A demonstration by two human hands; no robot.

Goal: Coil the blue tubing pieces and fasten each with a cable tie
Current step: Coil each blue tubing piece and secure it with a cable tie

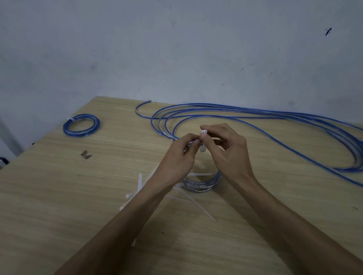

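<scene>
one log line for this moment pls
step: fastening cable tie on held coil | left hand: holds coil | right hand: pinches tie | done: tied coil | left: loose tubing

coil (202,183) top behind hands, long tubing (285,123) cut off right

Blue coil (202,183) upright, white cable tie (204,133) at top; tied coil (81,125) flat.

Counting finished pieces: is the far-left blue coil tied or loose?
Tied: the far-left blue coil lies in tight rings with a white cable tie at its top-left edge.
</scene>
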